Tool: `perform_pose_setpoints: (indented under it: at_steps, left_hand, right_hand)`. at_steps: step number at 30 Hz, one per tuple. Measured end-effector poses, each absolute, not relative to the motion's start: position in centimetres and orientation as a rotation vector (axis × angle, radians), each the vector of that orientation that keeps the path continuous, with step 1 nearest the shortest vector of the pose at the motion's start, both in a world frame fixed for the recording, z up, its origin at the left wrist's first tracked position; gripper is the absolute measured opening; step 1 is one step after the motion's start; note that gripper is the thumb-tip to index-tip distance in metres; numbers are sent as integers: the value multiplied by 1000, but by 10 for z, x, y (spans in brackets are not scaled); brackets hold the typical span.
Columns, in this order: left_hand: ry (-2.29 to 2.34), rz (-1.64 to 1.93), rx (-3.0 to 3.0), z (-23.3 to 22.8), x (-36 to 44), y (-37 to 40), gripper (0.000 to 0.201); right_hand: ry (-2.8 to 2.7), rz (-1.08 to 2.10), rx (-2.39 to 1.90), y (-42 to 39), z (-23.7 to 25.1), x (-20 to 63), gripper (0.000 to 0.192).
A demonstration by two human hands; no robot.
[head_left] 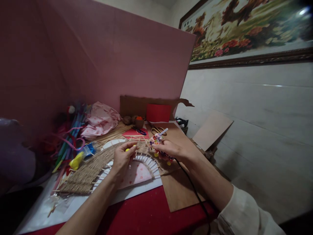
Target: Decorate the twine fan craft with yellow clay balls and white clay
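Small yellow bead (127, 149) pinched in left hand (123, 157) over woven jute-and-stick arch (97, 169); floral-patterned glue gun (158, 143) gripped by right hand (171, 149).

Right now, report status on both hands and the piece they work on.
Left hand pinching a small yellow bead. Right hand closed on a floral-patterned glue gun, black cord trailing. Both over the arched woven straw-and-stick fan. Gold scissors behind, apart.

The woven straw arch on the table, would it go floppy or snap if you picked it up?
The woven arch would probably hold its curve, because thin sticks poke through the twine like ribs. Those sticks look slender, so they might snap if squeezed. It seems light, being only twine and sticks. The left hand rests on it; the right hand holds a colourful tool.
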State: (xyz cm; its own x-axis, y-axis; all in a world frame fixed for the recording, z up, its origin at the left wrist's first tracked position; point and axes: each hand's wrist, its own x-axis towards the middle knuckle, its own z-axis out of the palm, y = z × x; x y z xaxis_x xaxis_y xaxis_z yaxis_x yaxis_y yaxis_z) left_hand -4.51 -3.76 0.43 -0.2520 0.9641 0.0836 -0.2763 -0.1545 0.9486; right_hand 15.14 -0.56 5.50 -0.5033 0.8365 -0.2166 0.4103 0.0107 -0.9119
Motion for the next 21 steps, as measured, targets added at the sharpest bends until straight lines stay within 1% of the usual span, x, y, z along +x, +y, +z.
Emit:
perform_pose_setpoints:
  at_steps: [3, 7, 12, 15, 18, 21]
  left_hand:
    - [1086, 1618, 909, 1, -46, -35, 41]
    - [1076, 1635, 883, 0, -45, -35, 38]
    - [1064, 1636, 895, -1, -46, -35, 43]
    - [1040, 1667, 901, -3, -46, -34, 39]
    - [1027, 1674, 882, -3, -47, -33, 36]
    - [1033, 1659, 849, -3, -47, -33, 36]
  right_hand:
    - [-1966, 1501, -1368, -10, 64, 150, 35]
    - [-2008, 1502, -1353, -14, 71, 148, 37]
    - [-2016, 1471, -1307, -10, 67, 146, 39]
    - [-2058, 1418, -1304, -7, 63, 143, 40]
    - [-2064, 1403, -1263, -3, 59, 143, 35]
    - [-2045, 1416, -1215, 1, 54, 145, 28]
